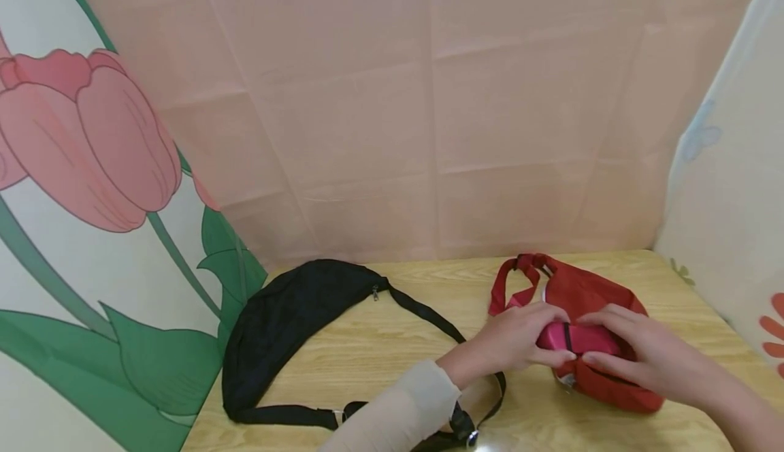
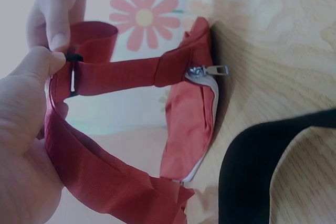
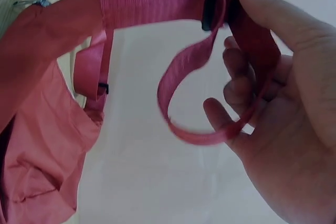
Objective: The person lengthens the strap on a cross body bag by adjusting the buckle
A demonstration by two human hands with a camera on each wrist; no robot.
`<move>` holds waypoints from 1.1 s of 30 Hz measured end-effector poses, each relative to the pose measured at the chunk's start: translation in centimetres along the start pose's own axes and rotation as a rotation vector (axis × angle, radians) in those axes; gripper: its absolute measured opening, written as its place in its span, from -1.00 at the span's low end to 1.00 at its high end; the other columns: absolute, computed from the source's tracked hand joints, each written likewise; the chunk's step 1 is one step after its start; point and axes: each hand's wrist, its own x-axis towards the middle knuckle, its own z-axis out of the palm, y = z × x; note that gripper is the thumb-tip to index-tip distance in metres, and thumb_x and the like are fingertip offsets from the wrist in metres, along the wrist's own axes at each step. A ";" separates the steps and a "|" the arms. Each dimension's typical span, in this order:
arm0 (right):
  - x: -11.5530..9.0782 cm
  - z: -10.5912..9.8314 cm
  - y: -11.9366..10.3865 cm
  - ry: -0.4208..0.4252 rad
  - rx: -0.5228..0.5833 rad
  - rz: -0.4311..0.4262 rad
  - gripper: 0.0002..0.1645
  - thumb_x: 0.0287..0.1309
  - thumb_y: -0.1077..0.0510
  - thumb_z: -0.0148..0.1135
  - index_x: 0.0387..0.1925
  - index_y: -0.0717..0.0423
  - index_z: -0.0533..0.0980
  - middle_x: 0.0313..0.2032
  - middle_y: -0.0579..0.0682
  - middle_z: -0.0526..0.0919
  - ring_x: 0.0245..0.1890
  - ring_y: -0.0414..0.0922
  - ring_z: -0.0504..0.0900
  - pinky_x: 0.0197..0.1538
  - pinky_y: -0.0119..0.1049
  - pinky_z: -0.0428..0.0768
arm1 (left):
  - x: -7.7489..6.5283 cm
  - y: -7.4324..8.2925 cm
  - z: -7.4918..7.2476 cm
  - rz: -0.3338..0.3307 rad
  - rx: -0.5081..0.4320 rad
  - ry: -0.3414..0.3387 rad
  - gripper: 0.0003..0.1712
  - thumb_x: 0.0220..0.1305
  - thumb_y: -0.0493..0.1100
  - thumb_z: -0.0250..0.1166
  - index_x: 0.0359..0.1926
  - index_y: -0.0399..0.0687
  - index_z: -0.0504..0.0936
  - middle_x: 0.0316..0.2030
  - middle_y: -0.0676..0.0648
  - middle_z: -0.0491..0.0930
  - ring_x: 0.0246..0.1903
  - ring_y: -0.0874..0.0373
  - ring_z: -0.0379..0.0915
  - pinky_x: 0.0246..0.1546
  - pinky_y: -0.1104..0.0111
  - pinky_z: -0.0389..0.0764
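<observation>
A red waist bag (image 1: pixel 588 285) with a white-edged zip lies on the right of the table. Its wide strap (image 1: pixel 593 340) is raised between both hands in the head view. My left hand (image 1: pixel 520 336) pinches the strap by a black slider buckle (image 1: pixel 567 337), thumb against it in the left wrist view. From the other side, my right hand (image 1: pixel 649 353) holds the strap with thumb and fingers. A loose loop of strap (image 3: pixel 168 98) hangs by the right palm in the right wrist view. The metal zip pull (image 2: pixel 216 70) shows at the bag's end.
A black waist bag (image 1: pixel 306 309) lies on the left of the wooden table (image 1: pixel 343 363), its black strap (image 1: pixel 422 309) curving toward my left forearm. A pinkish cloth backdrop (image 1: pixel 429 132) stands behind, with flower-printed panels on both sides.
</observation>
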 end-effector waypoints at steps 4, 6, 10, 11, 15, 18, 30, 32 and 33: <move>0.0 0.2 -0.2 -0.028 0.046 0.017 -0.47 -0.05 0.04 0.61 -0.01 -0.16 0.57 -0.17 -0.33 0.52 -0.27 -0.43 0.42 -0.41 -0.44 0.50 | -0.1 0.1 0.0 0.007 0.021 0.007 -0.43 0.30 0.27 0.33 0.24 0.24 0.46 -0.02 0.28 0.48 -0.26 0.53 0.33 -0.35 0.71 0.33; -0.2 0.2 0.0 -0.037 0.052 0.041 -0.48 -0.03 0.04 0.60 -0.02 -0.17 0.57 -0.21 -0.33 0.50 -0.30 -0.43 0.40 -0.43 -0.44 0.48 | -0.2 0.0 0.0 -0.002 0.022 0.009 -0.43 0.30 0.27 0.33 0.23 0.25 0.46 -0.04 0.28 0.48 -0.28 0.51 0.33 -0.36 0.71 0.34; -0.5 0.0 0.3 -0.043 0.036 0.081 -0.47 -0.04 0.01 0.61 -0.02 -0.20 0.56 -0.24 -0.31 0.48 -0.32 -0.43 0.37 -0.44 -0.43 0.46 | -0.3 -0.2 0.1 -0.014 0.012 0.001 -0.43 0.30 0.27 0.33 0.24 0.25 0.46 -0.04 0.28 0.48 -0.27 0.50 0.33 -0.37 0.71 0.35; -0.4 0.0 0.3 -0.030 0.025 0.070 -0.46 -0.06 0.00 0.62 -0.02 -0.21 0.57 -0.24 -0.32 0.48 -0.32 -0.43 0.37 -0.44 -0.44 0.46 | -0.2 -0.1 0.0 -0.010 0.012 0.001 -0.42 0.30 0.27 0.33 0.24 0.24 0.46 -0.04 0.28 0.48 -0.27 0.50 0.33 -0.37 0.71 0.35; -0.1 0.1 0.1 0.014 -0.022 0.007 -0.43 -0.14 -0.03 0.66 -0.04 -0.25 0.59 -0.23 -0.40 0.49 -0.28 -0.42 0.38 -0.38 -0.45 0.46 | -0.1 0.1 -0.1 0.012 0.024 0.004 -0.43 0.30 0.27 0.32 0.23 0.22 0.47 -0.02 0.28 0.49 -0.24 0.53 0.33 -0.29 0.71 0.31; 0.1 0.1 0.0 -0.012 -0.026 0.020 -0.47 -0.10 -0.06 0.64 -0.05 -0.22 0.60 -0.21 -0.40 0.50 -0.27 -0.43 0.38 -0.38 -0.44 0.46 | -0.1 0.1 -0.1 0.014 0.036 0.010 -0.44 0.30 0.28 0.32 0.22 0.22 0.47 -0.02 0.28 0.49 -0.22 0.54 0.32 -0.27 0.70 0.30; -0.1 0.0 0.1 0.000 -0.043 0.068 -0.43 -0.13 -0.09 0.65 -0.03 -0.24 0.59 -0.20 -0.32 0.52 -0.24 -0.39 0.38 -0.38 -0.39 0.50 | -0.3 -0.4 -0.1 0.005 0.008 0.013 -0.44 0.31 0.26 0.32 0.23 0.22 0.45 -0.05 0.27 0.47 -0.24 0.50 0.31 -0.32 0.70 0.32; 0.2 0.1 -0.1 0.003 -0.043 0.056 -0.43 -0.12 -0.10 0.65 -0.03 -0.22 0.60 -0.17 -0.30 0.54 -0.24 -0.39 0.39 -0.37 -0.40 0.50 | -0.2 -0.3 -0.1 0.006 0.009 0.013 -0.43 0.31 0.26 0.32 0.24 0.23 0.45 -0.02 0.28 0.48 -0.23 0.51 0.31 -0.30 0.70 0.32; 0.3 0.1 -0.2 -0.008 -0.039 0.052 -0.45 -0.09 -0.09 0.63 -0.03 -0.19 0.60 -0.17 -0.29 0.54 -0.24 -0.40 0.39 -0.38 -0.40 0.49 | -0.2 -0.3 -0.1 0.005 0.011 0.014 -0.43 0.31 0.26 0.32 0.24 0.23 0.45 -0.01 0.28 0.48 -0.22 0.51 0.32 -0.30 0.70 0.32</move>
